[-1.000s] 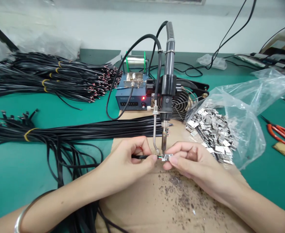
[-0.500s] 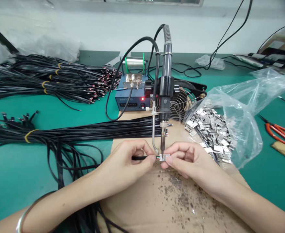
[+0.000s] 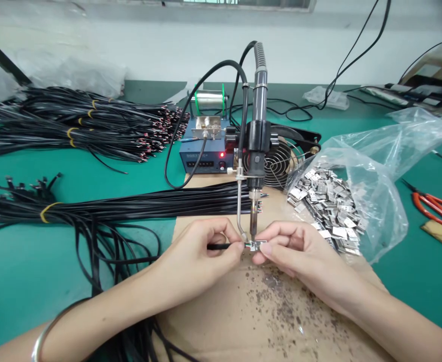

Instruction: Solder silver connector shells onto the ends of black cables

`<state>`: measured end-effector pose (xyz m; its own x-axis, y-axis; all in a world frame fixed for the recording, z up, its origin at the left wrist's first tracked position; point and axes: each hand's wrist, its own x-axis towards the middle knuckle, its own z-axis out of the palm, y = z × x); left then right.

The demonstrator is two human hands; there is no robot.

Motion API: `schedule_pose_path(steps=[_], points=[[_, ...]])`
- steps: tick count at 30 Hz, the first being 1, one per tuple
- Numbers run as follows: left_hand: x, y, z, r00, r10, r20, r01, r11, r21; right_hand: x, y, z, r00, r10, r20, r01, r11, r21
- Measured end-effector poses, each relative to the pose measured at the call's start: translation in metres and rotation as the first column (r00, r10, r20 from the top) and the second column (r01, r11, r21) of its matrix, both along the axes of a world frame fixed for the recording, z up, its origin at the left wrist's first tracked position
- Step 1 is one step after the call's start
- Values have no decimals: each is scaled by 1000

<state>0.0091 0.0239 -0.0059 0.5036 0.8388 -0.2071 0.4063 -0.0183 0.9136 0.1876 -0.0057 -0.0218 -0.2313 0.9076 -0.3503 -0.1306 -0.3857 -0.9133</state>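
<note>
My left hand (image 3: 209, 251) pinches a flat black cable (image 3: 221, 246) close to its end, where thin coloured wires show. Between thumb and fingers, my right hand (image 3: 296, 249) grips a small silver metal connector (image 3: 256, 245). The wire ends meet the connector's left side. Right above that spot stands the soldering iron (image 3: 253, 216), upright in its holder, its tip at or just over the connector; contact is too small to tell. A bent metal solder feed tube (image 3: 239, 206) reaches down beside the tip.
Behind is a blue solder feeder (image 3: 202, 153) with a solder spool (image 3: 209, 98) and a fan (image 3: 277, 161). Bundled black cables (image 3: 149, 203) lie left. A plastic bag (image 3: 384, 211) with silver connectors (image 3: 330, 206) and orange-handled cutters (image 3: 434, 203) lie right. Spattered cardboard (image 3: 243, 317) lies underneath.
Both hands have shifted very slightly to the right, keeping their grips on the cable and connector under the iron. The whole view has moved a little.
</note>
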Motion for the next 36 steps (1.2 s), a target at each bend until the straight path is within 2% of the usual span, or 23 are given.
schedule_pose_path(steps=[6,20,27,36], points=[[1,0,1,998,20,53,-18,998,-54,1,-1,-1,1000,2,-30,-2,1000,-7],[1,-3,1,998,55,42,-55,998,-6,2,-2,1,995,26,-93,-26,1000,0],[2,-3,3,998,64,-13,-64,998,-7,0,-2,0,1000,7,1,-7,1000,-3],[1,-7,2,998,60,-6,-60,998,-12,2,-1,0,999,43,14,-44,999,28]])
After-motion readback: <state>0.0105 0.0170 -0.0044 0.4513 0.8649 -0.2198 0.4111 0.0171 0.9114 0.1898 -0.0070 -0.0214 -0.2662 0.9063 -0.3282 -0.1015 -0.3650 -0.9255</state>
